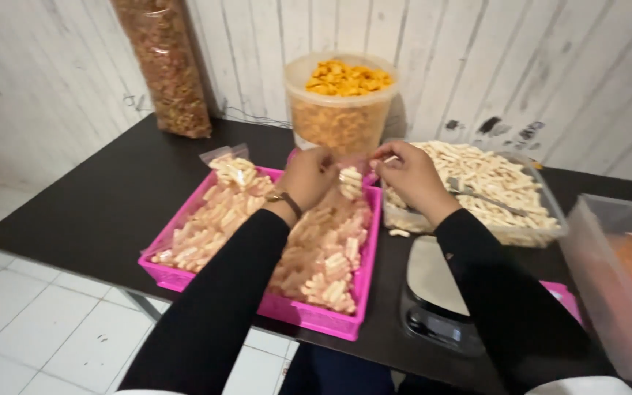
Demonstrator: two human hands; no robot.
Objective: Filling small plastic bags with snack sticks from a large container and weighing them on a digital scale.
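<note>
Both hands, left hand (309,175) and right hand (409,175), pinch one small snack bag (350,183) at frame centre, above the pink basket (323,316) of filled bags; scale (433,292) lower right.

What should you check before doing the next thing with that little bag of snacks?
1. Both hands on the small clear bag: left hand and right hand pinch its top. Ok.
2. Bag has snack sticks inside: ok.
3. Bag sealed: cannot tell, fingers hide the top.
4. Pink basket below has room: already heaped with filled bags. Not ok.
5. Scale platform free: nothing on it. Ok.
6. Clear tub of loose sticks within reach beside the right hand, scoop lying in it. Ok.
</note>
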